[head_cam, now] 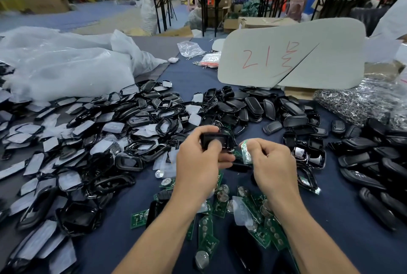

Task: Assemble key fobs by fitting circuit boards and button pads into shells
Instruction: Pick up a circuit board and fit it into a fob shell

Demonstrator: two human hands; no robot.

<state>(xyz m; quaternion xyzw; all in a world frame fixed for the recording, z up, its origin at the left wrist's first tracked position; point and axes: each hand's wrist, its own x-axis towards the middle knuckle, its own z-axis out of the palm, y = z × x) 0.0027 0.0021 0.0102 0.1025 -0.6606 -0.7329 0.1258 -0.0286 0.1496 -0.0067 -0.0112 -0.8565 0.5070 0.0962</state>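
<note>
1. Table (pixel 343 218), dark blue cloth, fills the view; both hands work near centre, a bit toward 6.
2. Clear plastic bags (pixel 66 64), 10 o'clock, heaped on the far L side.
3. Grey board (pixel 297 57) w/ red handwriting, 1 o'clock, standing behind the shells.
4. Front frames (pixel 88 141), black, many w/ whitish film, big heap at 9, spreading 7 to 11.
5. Back shells (pixel 253 106), black, heap at 12 to 1 just past the hands; more at 3 to 4.
6. Key rings (pixel 356 101), shiny tangled pile, 2 o'clock.
7. Loose circuit boards (pixel 253 218), green, at 6, under and btwn the forearms; coin cells (pixel 201 260) among them.
8. L hand (pixel 198 163): fingers and thumb curled round the held shell, raised above the cloth.
9. R hand (pixel 273 163): thumb and fingertips pinch the held board.
10. Held shell (pixel 217 140), black, at 12 of the L hand.
11. Held board (pixel 246 152), green w/ a shiny face, at 9 of the R hand, just beside the shell at its 4; can't tell if they touch.
</note>
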